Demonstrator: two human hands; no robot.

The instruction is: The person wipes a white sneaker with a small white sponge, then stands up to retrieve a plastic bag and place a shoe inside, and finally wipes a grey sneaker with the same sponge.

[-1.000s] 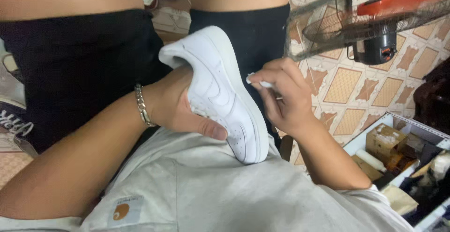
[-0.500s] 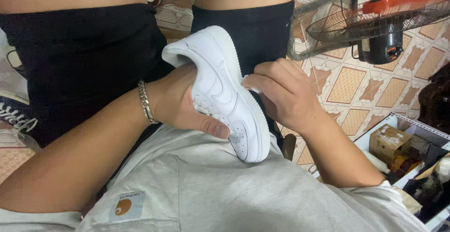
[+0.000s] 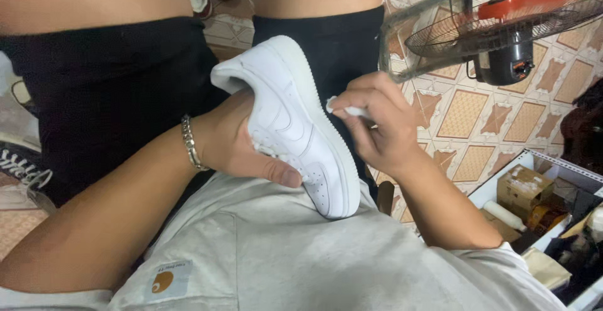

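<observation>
White leather sneaker [image 3: 290,122] lying centre frame across the person's lap, toe pointing toward 5 o'clock, heel toward 11 o'clock, sole edge facing right. Upper looking clean, smooth, perforated at the toe.

Left hand [image 3: 242,144] reaching inside the shoe from 9 o'clock, thumb pressing along the upper, grasping the sneaker firmly; chain bracelet [image 3: 190,142] sitting on that wrist. Right hand [image 3: 377,125] curling in from 3 o'clock, fingers pinching a small white wipe or pad [image 3: 349,109] against the sole edge; exactly what it is I cannot tell.

At 4 o'clock, an open white box [image 3: 502,176] holding a cardboard carton [image 3: 524,188], a white roll and assorted items too dim to identify. Floor fan [image 3: 502,28] lying tilted at 2 o'clock on patterned tile.
</observation>
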